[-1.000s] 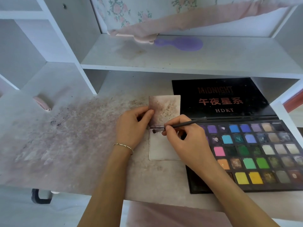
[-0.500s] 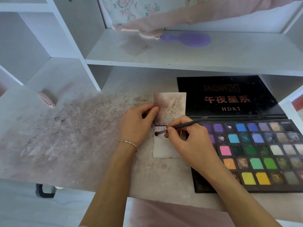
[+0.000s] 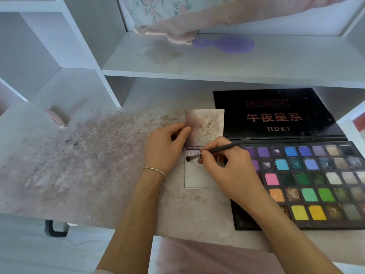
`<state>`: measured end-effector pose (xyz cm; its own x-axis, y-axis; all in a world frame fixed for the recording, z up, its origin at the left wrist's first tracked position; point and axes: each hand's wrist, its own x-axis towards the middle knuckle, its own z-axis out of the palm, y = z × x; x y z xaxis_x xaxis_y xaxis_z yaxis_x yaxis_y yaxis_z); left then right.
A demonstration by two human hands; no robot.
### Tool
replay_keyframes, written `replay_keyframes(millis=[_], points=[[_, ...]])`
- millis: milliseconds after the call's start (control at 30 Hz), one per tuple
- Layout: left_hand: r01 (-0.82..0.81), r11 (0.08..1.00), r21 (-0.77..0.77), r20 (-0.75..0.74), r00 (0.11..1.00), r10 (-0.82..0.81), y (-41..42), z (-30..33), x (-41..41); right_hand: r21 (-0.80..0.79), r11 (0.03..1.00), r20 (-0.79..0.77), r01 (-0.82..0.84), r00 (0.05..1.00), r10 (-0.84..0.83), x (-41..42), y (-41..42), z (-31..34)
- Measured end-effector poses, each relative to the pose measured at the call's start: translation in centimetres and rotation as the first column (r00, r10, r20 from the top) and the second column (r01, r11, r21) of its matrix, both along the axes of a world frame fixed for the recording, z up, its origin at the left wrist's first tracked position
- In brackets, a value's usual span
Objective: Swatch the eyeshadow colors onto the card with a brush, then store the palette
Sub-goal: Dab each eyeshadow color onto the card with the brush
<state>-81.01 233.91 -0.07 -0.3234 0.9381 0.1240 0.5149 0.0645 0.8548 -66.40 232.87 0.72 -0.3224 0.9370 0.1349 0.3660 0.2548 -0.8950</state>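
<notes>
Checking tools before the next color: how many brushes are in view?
2: a thin dark makeup brush gripped in the right hand, and a purple hairbrush on the shelf. Others may be hidden.

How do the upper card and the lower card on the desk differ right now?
The upper card is mottled all over with brownish-purple powder; the lower card is mostly pale, with purple strokes only near its top edge. The left hand holds the upper card, while the brush in the right hand touches the lower card. Both are rectangular, lying on the stained desk.
</notes>
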Motion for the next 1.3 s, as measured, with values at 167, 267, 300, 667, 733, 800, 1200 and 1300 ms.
replay_keyframes(millis=[167, 267, 300, 667, 733, 800, 1200, 1300], points=[[0.004, 1.000, 0.002, -0.015, 1.000, -0.004, 0.0, 0.0, 0.0, 0.002, 1.000, 0.002, 0.002, 1.000, -0.002, -0.1, 0.1, -0.1], [0.007, 1.000, 0.001, -0.010, 1.000, -0.007, 0.0, 0.0, 0.0, -0.004, 1.000, 0.002, -0.008, 1.000, 0.008, 0.0, 0.1, -0.1], [0.009, 1.000, -0.001, -0.012, 1.000, -0.009, 0.0, 0.0, 0.0, -0.002, 1.000, 0.004, -0.009, 1.000, 0.009, 0.0, 0.1, -0.1], [0.016, 1.000, 0.005, -0.022, 1.000, -0.016, 0.0, -0.1, -0.1, 0.016, 1.000, 0.013, -0.015, 1.000, 0.015, 0.0, 0.1, -0.1], [0.016, 1.000, 0.009, -0.024, 1.000, -0.015, 0.0, -0.1, -0.1, 0.006, 1.000, 0.012, -0.029, 1.000, 0.029, 0.0, 0.1, 0.0], [0.015, 1.000, 0.013, -0.024, 1.000, -0.014, 0.0, -0.2, -0.1, 0.016, 1.000, 0.014, -0.026, 1.000, 0.026, -0.1, 0.1, 0.0], [-0.016, 1.000, 0.024, -0.023, 1.000, 0.016, 0.0, -0.1, 0.0, 0.067, 0.982, -0.303, 0.176, 0.942, -0.148, 2.5, 0.0, 2.1], [-0.007, 1.000, 0.024, -0.039, 0.999, 0.008, 0.0, -0.2, 0.0, 0.077, 0.974, -0.255, 0.213, 0.949, -0.187, 4.5, 0.0, 2.3]])
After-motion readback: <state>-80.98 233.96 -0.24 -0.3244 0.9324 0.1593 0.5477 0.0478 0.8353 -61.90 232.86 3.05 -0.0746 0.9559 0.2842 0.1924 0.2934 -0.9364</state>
